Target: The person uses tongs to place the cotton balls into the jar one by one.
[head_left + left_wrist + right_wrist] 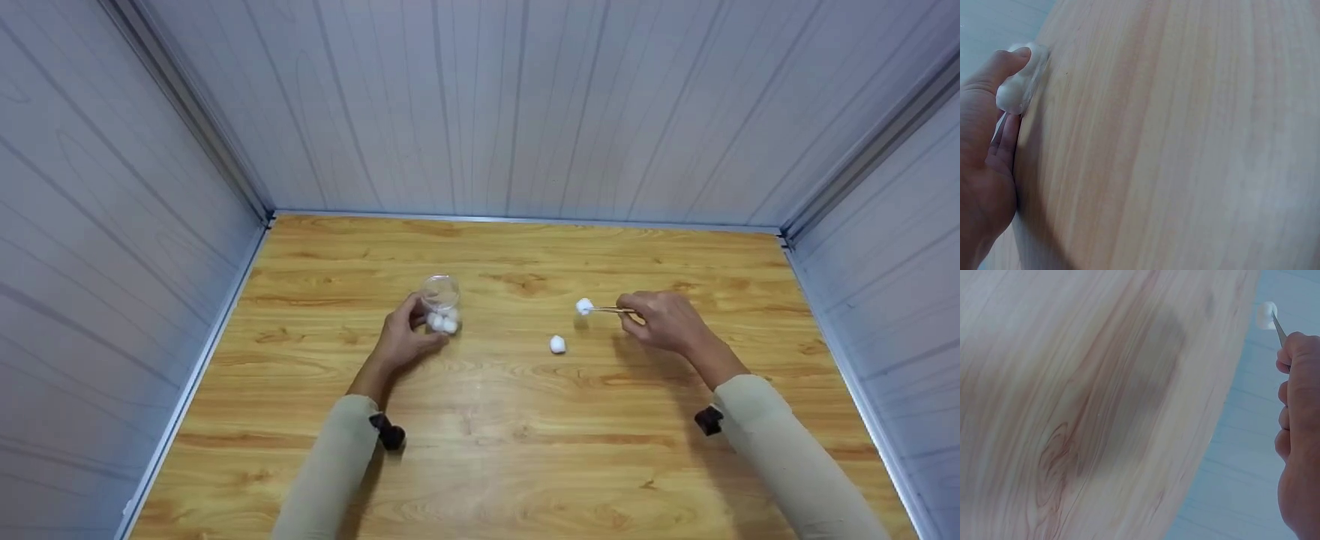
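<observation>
Pale grey panelled walls (pixel 480 105) close in a wooden tabletop (pixel 495 465) on three sides. Near the middle of the head view, slightly left, the left hand (pixel 401 341) curls its grip around a small clear cup (pixel 440 294) that stands upright on the tabletop with white cotton balls (pixel 442 323) inside. Right of centre, the right hand (pixel 667 321) pinches thin tweezers (pixel 616 309), whose tips clamp a cotton ball (pixel 584 306) just above the wood. A loose cotton ball (pixel 557 344) lies on the tabletop between the two hands, nearer the right one. Beige sleeves (pixel 787 457) cover both forearms.
</observation>
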Available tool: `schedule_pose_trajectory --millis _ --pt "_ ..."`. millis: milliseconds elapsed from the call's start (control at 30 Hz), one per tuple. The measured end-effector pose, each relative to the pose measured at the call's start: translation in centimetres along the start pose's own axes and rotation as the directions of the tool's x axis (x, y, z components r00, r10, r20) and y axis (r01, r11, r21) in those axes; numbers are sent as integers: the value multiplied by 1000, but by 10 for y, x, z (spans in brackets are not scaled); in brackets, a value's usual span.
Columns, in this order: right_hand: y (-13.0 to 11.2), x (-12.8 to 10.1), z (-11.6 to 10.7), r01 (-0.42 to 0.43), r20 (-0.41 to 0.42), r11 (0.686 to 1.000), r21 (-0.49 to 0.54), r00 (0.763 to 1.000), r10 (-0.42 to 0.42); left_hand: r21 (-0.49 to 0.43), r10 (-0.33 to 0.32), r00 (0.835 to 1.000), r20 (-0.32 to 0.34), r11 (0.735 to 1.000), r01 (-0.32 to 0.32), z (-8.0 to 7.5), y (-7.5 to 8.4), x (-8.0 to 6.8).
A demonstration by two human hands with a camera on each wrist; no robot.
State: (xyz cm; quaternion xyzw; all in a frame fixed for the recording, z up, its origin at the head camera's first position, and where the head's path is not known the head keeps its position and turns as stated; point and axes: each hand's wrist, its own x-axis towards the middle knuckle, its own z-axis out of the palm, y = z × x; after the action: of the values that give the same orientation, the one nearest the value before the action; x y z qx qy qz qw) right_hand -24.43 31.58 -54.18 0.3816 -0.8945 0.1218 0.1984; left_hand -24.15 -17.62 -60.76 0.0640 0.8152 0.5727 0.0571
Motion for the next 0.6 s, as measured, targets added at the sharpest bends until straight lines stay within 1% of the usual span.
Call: schedule_pose_trajectory --millis 167,300,467,533,600 --pt "-2 8 4 25 -34 1000 -7 999 -25 -7 10 1000 -5 1000 -10 0 0 0" --pt "-6 15 4 15 -23 1000 6 1000 -15 -9 19 1000 -2 1000 -19 0 -2 1" --pt "-12 23 2 -17 2 1000 26 1000 17 -9 67 998 -5 998 -67 -2 -7 2" --pt "-14 26 3 -24 1 999 35 1000 24 -10 97 995 -11 995 -97 -2 -15 4" --pt "-16 29 3 -22 -2 998 51 1000 22 -3 103 995 -7 995 -103 -2 -15 3"
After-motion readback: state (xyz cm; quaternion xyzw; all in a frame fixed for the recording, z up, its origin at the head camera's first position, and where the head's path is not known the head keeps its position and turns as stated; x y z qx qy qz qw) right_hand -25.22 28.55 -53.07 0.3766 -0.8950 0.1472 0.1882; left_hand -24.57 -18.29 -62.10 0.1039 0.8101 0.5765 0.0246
